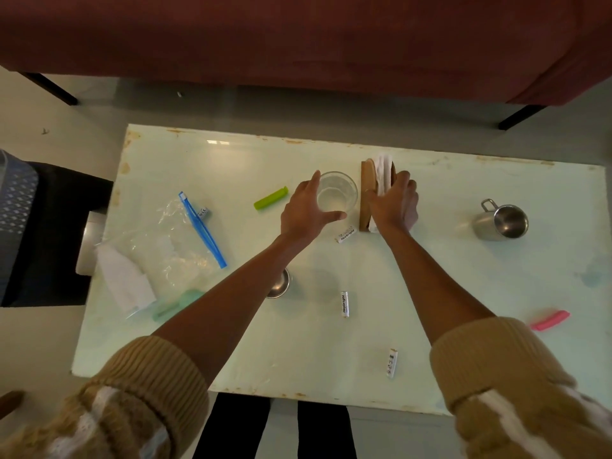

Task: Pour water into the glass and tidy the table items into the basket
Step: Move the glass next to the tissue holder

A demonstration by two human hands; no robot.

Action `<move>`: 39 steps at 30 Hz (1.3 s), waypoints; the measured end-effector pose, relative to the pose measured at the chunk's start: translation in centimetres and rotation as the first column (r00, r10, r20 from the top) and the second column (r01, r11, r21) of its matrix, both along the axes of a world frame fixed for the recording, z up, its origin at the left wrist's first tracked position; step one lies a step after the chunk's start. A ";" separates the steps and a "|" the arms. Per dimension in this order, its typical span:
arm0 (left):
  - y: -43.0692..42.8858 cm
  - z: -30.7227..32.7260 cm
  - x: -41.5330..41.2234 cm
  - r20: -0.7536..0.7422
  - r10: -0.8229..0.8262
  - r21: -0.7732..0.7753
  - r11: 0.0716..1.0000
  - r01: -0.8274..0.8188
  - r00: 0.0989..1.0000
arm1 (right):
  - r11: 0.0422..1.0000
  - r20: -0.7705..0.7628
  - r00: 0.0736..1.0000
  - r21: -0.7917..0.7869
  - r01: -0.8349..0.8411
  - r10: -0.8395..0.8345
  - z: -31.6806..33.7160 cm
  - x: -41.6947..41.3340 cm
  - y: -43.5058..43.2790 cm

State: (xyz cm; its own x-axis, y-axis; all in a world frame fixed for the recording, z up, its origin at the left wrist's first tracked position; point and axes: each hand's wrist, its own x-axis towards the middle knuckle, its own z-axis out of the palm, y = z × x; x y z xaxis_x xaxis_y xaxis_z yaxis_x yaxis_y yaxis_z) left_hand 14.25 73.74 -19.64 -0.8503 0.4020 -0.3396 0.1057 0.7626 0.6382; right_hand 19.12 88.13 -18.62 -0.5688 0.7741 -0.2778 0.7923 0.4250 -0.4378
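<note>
A clear drinking glass (338, 193) stands near the middle of the pale table (463, 293), and my left hand (303, 213) wraps around its left side with thumb and fingers on the rim. My right hand (395, 202) grips a wooden napkin holder (365, 197) with white napkins (384, 170) in it, just right of the glass. A steel mug (501, 223) rests at the right. No basket is in view.
Scattered on the table are a green clip (271, 199), a pink clip (550, 320), a teal clip (177, 306), three white batteries (344, 303), a plastic bag with a blue clip (202, 228), and a small steel bowl (280, 284) under my left forearm. A red sofa stands beyond.
</note>
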 end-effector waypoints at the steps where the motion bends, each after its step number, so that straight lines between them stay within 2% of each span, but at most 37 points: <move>1: 0.1 0.0 -0.1 -0.005 -0.007 0.001 1.000 0.007 1.000 | 1.000 0.004 1.000 0.003 -0.002 0.002 -0.1 -0.2 0.0; 11: 1.1 0.7 -2.2 -0.004 -0.044 -0.026 0.999 0.044 0.999 | 0.999 0.029 0.999 -0.028 0.023 -0.022 0.0 -1.6 0.4; 17: 1.1 0.9 -2.2 0.015 -0.053 -0.037 0.998 0.054 0.998 | 1.000 0.056 0.998 0.016 -0.010 0.009 -0.1 -1.5 -0.1; 21: 1.1 0.8 -2.1 0.027 -0.062 -0.049 0.997 0.063 0.998 | 1.000 0.049 0.999 -0.029 0.003 -0.001 0.0 -1.2 0.0; 25: 1.3 1.4 -1.2 0.073 0.004 -0.039 0.999 -0.001 0.997 | 0.995 -0.090 0.991 -0.041 0.092 -0.095 0.0 1.7 0.9; 27: 1.3 1.8 0.7 -0.062 0.097 -0.013 0.995 -0.098 0.993 | 0.992 -0.138 0.982 -0.008 0.126 -0.126 -0.5 4.6 2.0; 29: 1.3 1.9 3.4 -0.294 0.161 0.115 0.985 -0.132 0.942 | 0.991 -0.072 0.993 0.085 0.103 -0.097 -1.2 8.0 3.2; 31: 1.5 1.7 6.1 -0.453 0.129 0.200 0.979 -0.040 0.882 | 0.981 -0.004 0.998 0.178 0.070 -0.071 -1.8 11.1 4.6; 33: 1.9 1.3 8.4 -0.491 0.046 0.216 0.974 0.070 0.870 | 0.963 -0.015 0.995 0.248 0.101 -0.100 -1.8 13.1 6.1; 35: 2.3 0.9 10.1 -0.416 0.015 0.238 0.967 0.093 0.909 | 0.939 -0.048 0.983 0.293 0.181 -0.175 -1.5 14.2 8.0; 37: 2.6 0.7 11.4 -0.227 0.034 0.261 0.965 0.027 0.973 | 0.906 -0.063 0.959 0.316 0.281 -0.275 -1.0 14.6 10.1; 39: 2.9 0.4 12.4 -0.103 0.022 0.253 0.967 0.005 0.994 | 0.900 -0.014 0.944 0.296 0.320 -0.331 -0.8 14.6 12.1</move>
